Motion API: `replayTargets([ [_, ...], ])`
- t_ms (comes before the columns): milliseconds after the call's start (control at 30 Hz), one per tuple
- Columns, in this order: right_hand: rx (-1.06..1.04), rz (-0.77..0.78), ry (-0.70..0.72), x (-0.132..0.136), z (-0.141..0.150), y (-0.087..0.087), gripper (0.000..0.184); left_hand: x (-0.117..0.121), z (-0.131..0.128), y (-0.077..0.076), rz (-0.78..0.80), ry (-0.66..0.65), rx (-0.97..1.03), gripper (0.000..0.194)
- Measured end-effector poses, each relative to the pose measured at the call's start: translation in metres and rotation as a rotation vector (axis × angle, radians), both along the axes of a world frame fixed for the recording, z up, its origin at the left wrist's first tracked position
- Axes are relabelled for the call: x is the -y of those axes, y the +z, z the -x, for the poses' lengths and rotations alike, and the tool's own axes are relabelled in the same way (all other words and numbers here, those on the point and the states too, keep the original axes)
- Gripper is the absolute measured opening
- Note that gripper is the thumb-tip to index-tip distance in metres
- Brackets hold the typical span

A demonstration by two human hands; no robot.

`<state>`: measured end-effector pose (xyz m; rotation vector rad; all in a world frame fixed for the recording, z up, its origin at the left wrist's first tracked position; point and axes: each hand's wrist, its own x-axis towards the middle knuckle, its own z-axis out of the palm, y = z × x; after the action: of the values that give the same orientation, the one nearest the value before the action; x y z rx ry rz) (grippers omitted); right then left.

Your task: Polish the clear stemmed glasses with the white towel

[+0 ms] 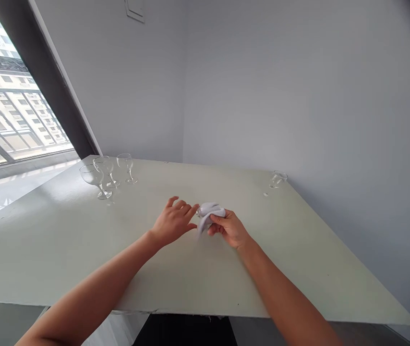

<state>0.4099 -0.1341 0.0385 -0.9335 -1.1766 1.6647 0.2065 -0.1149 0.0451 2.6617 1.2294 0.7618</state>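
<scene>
My right hand (230,228) is closed on a white cloth (212,210), thumb on top, with one end of the cloth hanging down. A bit of clear glass (198,211) shows at the cloth's left side; the cloth covers the rest, so its full shape is hidden. Just left of it is my left hand (174,221), back of the hand up and fingers apart. Its index fingertip reaches the edge of the glass; whether it touches I cannot tell.
Three clear stemmed glasses (104,193) stand at the back left of the pale table (154,278). Another clear glass (276,180) is near the right back edge. Grey walls (262,96) border the table behind and right; a window (14,105) is on the left.
</scene>
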Motion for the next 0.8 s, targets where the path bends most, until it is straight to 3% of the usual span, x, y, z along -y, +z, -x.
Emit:
replayTargets([
  [33,-0.041,0.032,-0.018,-0.001,0.002,-0.003,0.025,-0.001,0.000,-0.002,-0.070,0.005,-0.032,0.037],
  [100,-0.040,0.033,0.019,0.001,0.005,-0.004,0.026,-0.004,0.002,-0.005,-0.052,0.015,-0.042,0.034],
  [167,0.054,-0.036,0.092,0.006,0.003,0.000,0.029,-0.007,0.007,-0.004,0.147,0.001,0.001,0.036],
  [267,0.175,-0.108,0.231,0.011,-0.002,0.010,0.027,-0.010,0.015,0.001,0.607,-0.196,0.023,0.043],
  [333,0.177,-0.103,0.255,0.010,-0.004,0.011,0.025,-0.009,0.015,0.003,0.735,-0.277,0.012,0.047],
  [400,0.129,-0.059,0.170,0.006,-0.003,0.006,0.025,-0.006,0.010,0.003,0.546,-0.175,0.017,0.040],
  [500,-0.036,0.073,-0.016,0.000,0.002,-0.006,0.025,0.001,0.000,0.001,-0.010,0.012,-0.044,0.029],
  [567,-0.133,0.122,-0.052,0.000,0.006,-0.010,0.025,0.003,-0.002,0.000,-0.255,0.039,-0.112,0.027],
  [667,-0.071,0.058,0.082,0.005,0.009,-0.007,0.030,0.000,0.003,0.001,-0.311,0.013,-0.155,0.022],
  [733,0.060,-0.019,0.170,0.009,0.009,-0.003,0.033,-0.003,0.007,0.001,-0.197,-0.033,-0.162,0.024],
  [800,0.149,-0.073,0.170,0.011,0.009,-0.002,0.031,-0.004,0.009,0.001,-0.032,-0.067,-0.167,0.028],
])
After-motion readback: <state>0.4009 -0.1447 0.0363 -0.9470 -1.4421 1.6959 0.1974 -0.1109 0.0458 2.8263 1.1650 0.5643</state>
